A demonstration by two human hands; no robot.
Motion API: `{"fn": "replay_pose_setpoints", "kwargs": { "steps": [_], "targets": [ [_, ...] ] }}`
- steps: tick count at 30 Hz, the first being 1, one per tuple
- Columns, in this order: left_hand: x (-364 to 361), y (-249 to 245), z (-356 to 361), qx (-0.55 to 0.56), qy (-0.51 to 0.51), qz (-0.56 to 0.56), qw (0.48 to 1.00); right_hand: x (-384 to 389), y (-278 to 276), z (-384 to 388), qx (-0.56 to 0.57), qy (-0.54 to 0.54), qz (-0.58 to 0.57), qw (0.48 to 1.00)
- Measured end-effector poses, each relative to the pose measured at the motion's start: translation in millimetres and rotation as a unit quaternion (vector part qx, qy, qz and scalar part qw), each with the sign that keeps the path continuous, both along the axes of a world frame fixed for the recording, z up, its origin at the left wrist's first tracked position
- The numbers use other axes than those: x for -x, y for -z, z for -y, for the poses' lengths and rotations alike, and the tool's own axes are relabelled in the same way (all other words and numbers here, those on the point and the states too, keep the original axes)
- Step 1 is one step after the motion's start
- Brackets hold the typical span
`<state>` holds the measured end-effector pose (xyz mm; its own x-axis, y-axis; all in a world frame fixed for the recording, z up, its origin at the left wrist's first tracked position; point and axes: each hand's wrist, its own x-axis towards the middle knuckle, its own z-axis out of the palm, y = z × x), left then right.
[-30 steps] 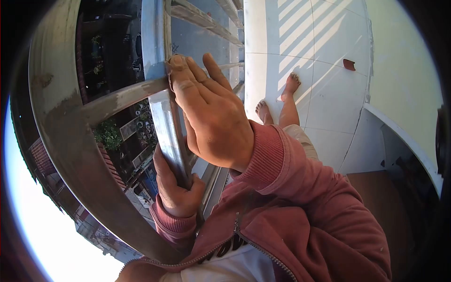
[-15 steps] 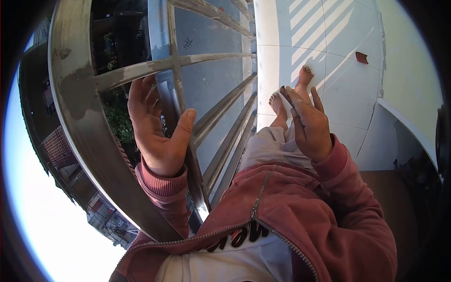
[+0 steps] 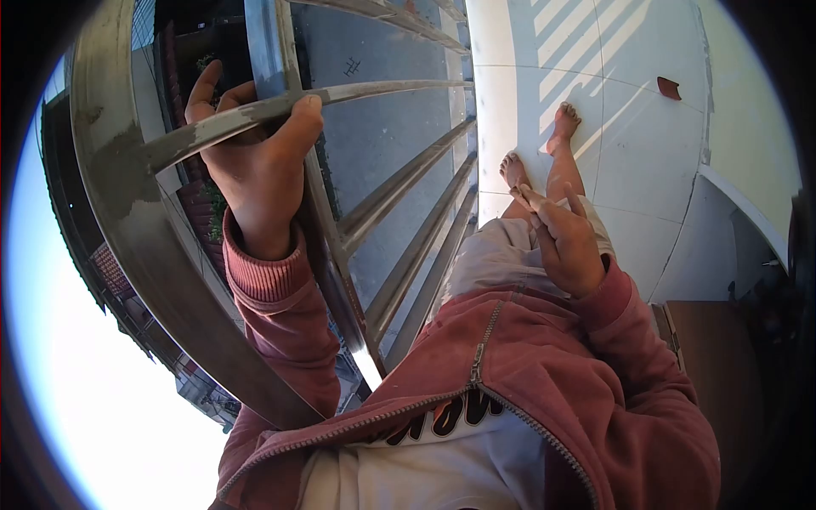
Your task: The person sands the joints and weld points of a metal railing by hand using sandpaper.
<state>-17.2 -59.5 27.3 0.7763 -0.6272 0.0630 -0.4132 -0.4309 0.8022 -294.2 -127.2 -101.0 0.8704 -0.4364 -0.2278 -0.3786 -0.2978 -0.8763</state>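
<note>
My left hand (image 3: pixel 259 174) is at the metal railing, around a crossbar (image 3: pixel 208 132). Its thumb lies on the near side at the joint with an upright (image 3: pixel 272 51); the fingers pass behind the crossbar, tips showing beyond it, somewhat apart. Grey patches and worn spots mark the metal. In front of my thighs, my right hand (image 3: pixel 568 246) is raised, fingers pressed together and thumb lifted. A small dark brown edge (image 3: pixel 515 194) shows at its fingertips; what it is I cannot make out.
A reddish-brown piece (image 3: pixel 669 87) lies on the white tiled floor (image 3: pixel 629 161) beyond my bare feet. A pale wall (image 3: pixel 748 110) rises on the right, with a brown panel (image 3: pixel 710 348) below it. Outside the railing are a grey paved area far below and rooftops.
My left hand has moved up and left from beside the upright to the crossbar, with its thumb now over it. My right hand has dropped slightly. The view has shifted a little.
</note>
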Motion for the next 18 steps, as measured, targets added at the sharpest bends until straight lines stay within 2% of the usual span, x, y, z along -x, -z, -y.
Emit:
{"fn": "replay_pose_setpoints", "kwargs": {
  "steps": [2,4,6,7,9,10,12,14,15,17,18],
  "targets": [
    [4.4,-0.5,-6.5,0.023,-0.002,-0.029,0.999,1.7,2.2,-0.1,-0.001,0.005,-0.007,1.0],
    [16.8,-5.0,-26.1,-0.083,0.04,0.078,0.993,3.1,1.7,2.8,-0.003,0.011,-0.013,1.0],
    [27.4,-21.4,-45.2,-0.233,0.096,0.252,0.934,5.0,-1.8,7.6,-0.008,0.021,-0.03,0.999],
    [27.3,-28.1,-63.8,-0.232,0.099,0.252,0.934,6.5,-0.5,9.0,-0.008,0.024,-0.03,0.999],
    [19.7,-35.5,-97.7,-0.198,0.23,0.288,0.908,8.6,1.7,11.8,-0.021,0.036,-0.05,0.998],
    [23.1,-37.2,-84.4,-0.197,0.23,0.287,0.909,6.8,2.3,12.0,-0.02,0.036,-0.051,0.998],
    [42.6,-41.6,-44.7,-0.242,0.296,0.448,0.808,2.1,1.9,10.4,-0.03,0.029,-0.053,0.998],
    [54.1,-31.2,-9.7,-0.485,0.17,0.416,0.75,-5.8,-1.0,4.2,-0.032,0.02,-0.044,0.998],
    [49.8,-24.2,-6.0,-0.486,0.164,0.411,0.754,-8.7,-3.0,5.7,-0.032,0.009,-0.037,0.999],
    [46.0,-12.5,-3.7,-0.486,0.202,0.471,0.708,-10.0,-4.4,6.4,-0.034,0.006,-0.033,0.999],
    [46.6,-15.3,-4.6,-0.486,0.22,0.461,0.71,-9.5,-5.7,5.9,-0.04,0.007,-0.026,0.999]
  ]
}}
